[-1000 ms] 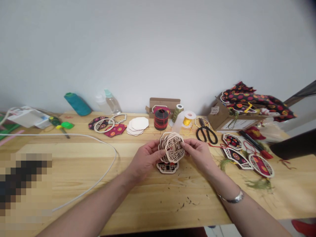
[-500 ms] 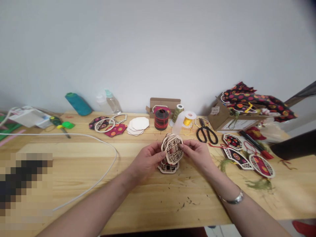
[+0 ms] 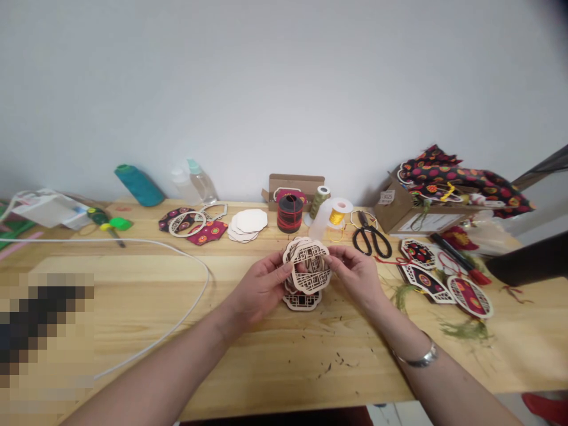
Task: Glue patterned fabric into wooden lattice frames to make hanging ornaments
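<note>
between two hands (image 3: 261, 287), several lattice cutouts (image 3: 310, 266).

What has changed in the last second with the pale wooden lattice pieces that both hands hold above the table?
The front pale wooden lattice piece has been turned between the left hand and the right hand, from tilted to nearly level, and sits slightly higher. Both hands keep their grip on the bunch. The wooden lattice piece lying on the table, the black scissors and the red thread spool stayed where they were.

Lattice cutouts (image 3: 309, 266) (fanned) between hands
</note>
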Available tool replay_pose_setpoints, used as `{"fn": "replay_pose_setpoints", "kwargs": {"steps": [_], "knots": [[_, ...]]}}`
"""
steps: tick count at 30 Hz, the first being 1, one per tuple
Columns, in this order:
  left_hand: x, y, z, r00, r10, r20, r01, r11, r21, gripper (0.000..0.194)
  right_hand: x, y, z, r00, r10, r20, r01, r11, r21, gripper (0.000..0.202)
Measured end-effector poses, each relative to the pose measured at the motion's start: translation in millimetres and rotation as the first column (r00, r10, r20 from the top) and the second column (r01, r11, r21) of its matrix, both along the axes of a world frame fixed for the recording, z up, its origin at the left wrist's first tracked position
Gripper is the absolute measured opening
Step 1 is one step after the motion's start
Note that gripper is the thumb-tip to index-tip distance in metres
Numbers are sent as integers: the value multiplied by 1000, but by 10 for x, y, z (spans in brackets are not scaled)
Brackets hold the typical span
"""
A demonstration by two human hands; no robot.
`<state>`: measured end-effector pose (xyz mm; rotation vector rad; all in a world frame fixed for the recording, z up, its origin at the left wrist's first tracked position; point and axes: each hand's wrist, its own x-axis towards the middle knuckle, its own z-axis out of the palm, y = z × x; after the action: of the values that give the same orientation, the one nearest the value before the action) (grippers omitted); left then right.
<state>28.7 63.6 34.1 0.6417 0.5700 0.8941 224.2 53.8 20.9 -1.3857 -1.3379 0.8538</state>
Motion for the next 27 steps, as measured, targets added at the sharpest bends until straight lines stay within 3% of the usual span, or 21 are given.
{"fn": "replay_pose_setpoints", "kwargs": {"steps": [2,5,8,11,18,27], "knots": [[0,-1,8,1000,-6,10,7,1000,-10,25,20,-20,24,991,9,137,-34,983,180,51],[1,-4,-3,1000,-17,2,17,1000,-17,27,40,-57,73,898,69,435,-251,892,377,92],[3,-11,-29,1000,-25,6,26,1000,-18,31,35,-81,99,744,122,657,-463,803,375,110],[-1,-19,-47,999,-44,23,45,999,-20,31,25,-87,98,674,157,722,-536,776,332,106],[-18,-15,-29,997,-58,45,58,998,1,26,23,-116,109,748,258,612,-502,822,267,93],[0,-11,-23,997,-62,44,62,998,9,25,21,-108,29,871,267,412,-421,838,347,92]]}}
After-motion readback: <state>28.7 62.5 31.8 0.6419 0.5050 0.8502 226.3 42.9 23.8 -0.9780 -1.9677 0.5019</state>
